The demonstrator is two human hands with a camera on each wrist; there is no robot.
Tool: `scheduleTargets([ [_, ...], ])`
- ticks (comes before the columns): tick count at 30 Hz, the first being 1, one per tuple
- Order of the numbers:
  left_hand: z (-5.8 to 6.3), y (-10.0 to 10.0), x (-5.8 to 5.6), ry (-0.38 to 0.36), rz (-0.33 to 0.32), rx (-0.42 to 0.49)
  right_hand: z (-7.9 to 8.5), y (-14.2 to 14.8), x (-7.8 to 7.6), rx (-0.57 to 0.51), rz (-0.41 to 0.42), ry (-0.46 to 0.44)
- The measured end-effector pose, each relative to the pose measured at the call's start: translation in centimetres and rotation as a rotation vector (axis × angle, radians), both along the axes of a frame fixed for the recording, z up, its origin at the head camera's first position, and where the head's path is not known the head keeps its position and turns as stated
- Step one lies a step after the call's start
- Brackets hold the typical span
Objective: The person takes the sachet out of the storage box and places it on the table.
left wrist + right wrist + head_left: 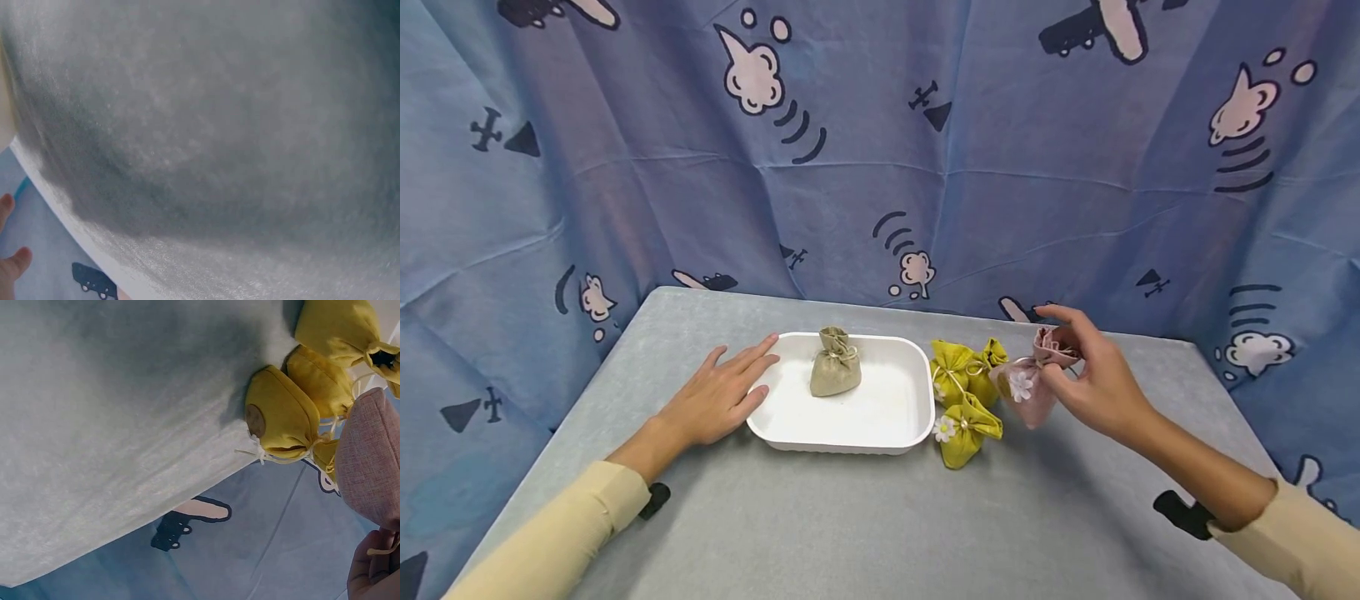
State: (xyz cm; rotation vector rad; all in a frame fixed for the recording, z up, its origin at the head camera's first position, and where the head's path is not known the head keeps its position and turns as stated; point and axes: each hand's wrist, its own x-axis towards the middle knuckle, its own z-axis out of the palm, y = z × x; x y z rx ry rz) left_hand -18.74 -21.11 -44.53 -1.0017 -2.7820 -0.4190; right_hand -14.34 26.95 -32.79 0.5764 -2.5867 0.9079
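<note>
Fingers and thumb of my right hand pinch the gathered neck of a pink drawstring pouch with a white flower on it. In the right wrist view the pouch's woven body hangs from the fingertips at the lower right. My left hand lies with fairly straight fingers at the left rim of a white tray. Inside the tray, toward the back, an olive-beige drawstring pouch stands upright. Three yellow-green pouches sit between the tray and the pink one: a front pouch, a back-left pouch and a back-right pouch.
A grey cloth-covered table carries everything. Behind its far edge hangs a blue curtain with cartoon prints. The front yellow-green pouch lies close against the tray's right side.
</note>
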Motion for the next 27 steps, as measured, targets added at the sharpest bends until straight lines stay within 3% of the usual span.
scheduleTargets([
  [9,0.1,0.0,0.0,-0.030,0.011,-0.012,-0.8,0.9,0.8,-0.022,0.018,-0.010],
  [19,0.2,0.0,0.0,-0.011,0.006,-0.020,-1.4,1.4,1.1,-0.046,0.052,-0.001],
  [27,0.2,0.1,0.0,-0.001,0.000,-0.009,-3.6,1.6,1.1,-0.043,0.088,-0.062],
])
